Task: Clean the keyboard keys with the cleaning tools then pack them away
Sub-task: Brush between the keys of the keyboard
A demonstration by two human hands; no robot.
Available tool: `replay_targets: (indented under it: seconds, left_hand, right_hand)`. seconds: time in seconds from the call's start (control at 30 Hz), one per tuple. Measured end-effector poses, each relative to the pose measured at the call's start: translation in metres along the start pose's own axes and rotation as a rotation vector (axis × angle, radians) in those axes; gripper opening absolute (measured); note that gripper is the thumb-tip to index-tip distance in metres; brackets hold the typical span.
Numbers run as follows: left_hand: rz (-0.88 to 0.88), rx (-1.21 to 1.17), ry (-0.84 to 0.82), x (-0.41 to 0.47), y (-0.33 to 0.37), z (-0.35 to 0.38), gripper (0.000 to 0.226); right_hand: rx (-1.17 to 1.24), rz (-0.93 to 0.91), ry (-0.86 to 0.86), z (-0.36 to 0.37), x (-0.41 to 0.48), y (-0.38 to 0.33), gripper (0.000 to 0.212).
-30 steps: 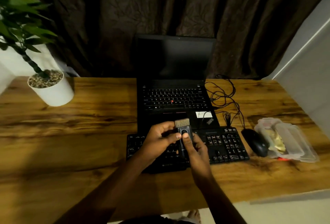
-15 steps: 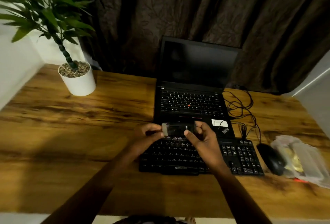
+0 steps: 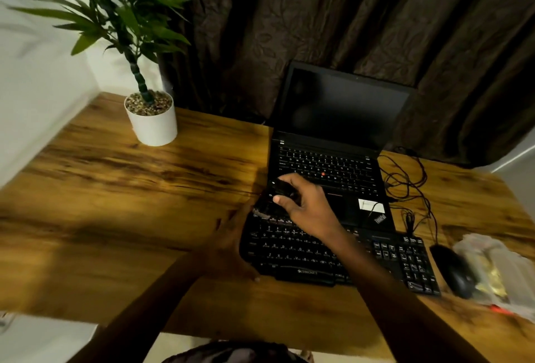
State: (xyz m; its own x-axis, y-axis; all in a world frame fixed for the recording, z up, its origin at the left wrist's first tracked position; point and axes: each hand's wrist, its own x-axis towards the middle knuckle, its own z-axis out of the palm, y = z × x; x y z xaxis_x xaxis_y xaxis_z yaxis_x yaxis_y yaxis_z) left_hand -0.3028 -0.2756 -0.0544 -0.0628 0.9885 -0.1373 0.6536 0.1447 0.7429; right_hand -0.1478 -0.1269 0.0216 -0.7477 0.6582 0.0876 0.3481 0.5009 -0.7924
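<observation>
A black external keyboard lies on the wooden desk in front of an open laptop. My right hand grips a black cleaning brush over the keyboard's upper left corner. The brush points down and to the left, and its bristle end is at the top row of keys. My left hand is blurred and lies against the keyboard's left edge on the desk, holding nothing.
A black mouse sits right of the keyboard, beside a clear plastic pouch with items inside. Loose cables lie right of the laptop. A white plant pot stands at the back left. Dark curtains hang behind.
My left hand has let go of the brush and dropped to the keyboard's left edge. My right hand has carried the brush to the keyboard's upper left corner. The view has shifted left.
</observation>
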Motion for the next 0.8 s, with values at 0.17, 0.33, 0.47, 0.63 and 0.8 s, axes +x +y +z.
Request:
replay_targets:
  seconds: [0.17,0.33,0.47,0.63,0.8]
  left_hand:
    - [-0.009,0.05,0.03,-0.003,-0.012,0.005,0.156]
    - [-0.003,0.055,0.041,0.0,-0.015,0.007,0.159]
    - [0.017,0.075,0.053,0.0,-0.018,0.009,0.156]
    - [0.006,0.065,0.067,0.001,-0.018,0.01,0.161]
    - [0.016,0.09,0.095,0.002,-0.022,0.011,0.16]
  right_hand:
    - [-0.051,-0.014,-0.057,0.009,-0.001,0.004,0.032]
    - [-0.216,-0.056,-0.068,-0.002,-0.002,0.001,0.037]
    - [-0.19,-0.084,-0.06,0.006,0.001,-0.004,0.036]
    - [-0.244,-0.109,-0.104,0.008,0.002,-0.001,0.041]
    - [-0.345,-0.156,-0.112,0.001,0.007,-0.005,0.045]
